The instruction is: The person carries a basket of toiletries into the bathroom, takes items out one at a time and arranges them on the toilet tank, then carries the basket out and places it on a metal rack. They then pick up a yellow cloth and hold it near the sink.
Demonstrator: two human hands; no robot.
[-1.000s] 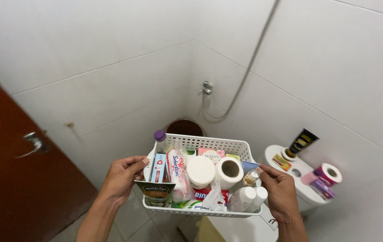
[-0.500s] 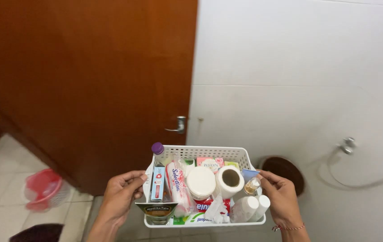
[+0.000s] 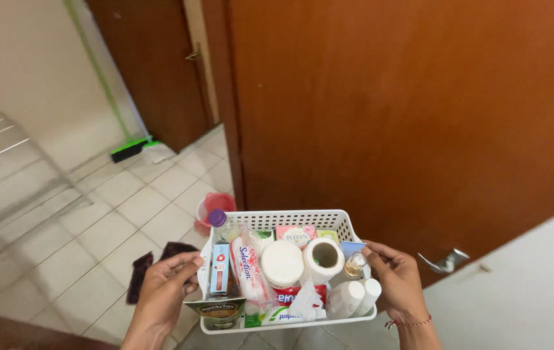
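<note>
We held the white toiletry basket (image 3: 288, 220) at chest height, left hand (image 3: 163, 288) and right hand (image 3: 399, 282) each clasping a side rim; beyond stood the brown door (image 3: 407, 110), then a green broom (image 3: 128, 148).

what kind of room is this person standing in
Most likely a home, at a bathroom doorway. Both hands carry a white perforated plastic basket of toiletries with a white toilet paper roll, beside a brown wooden door, above a pale tiled floor with a green broom.
</note>
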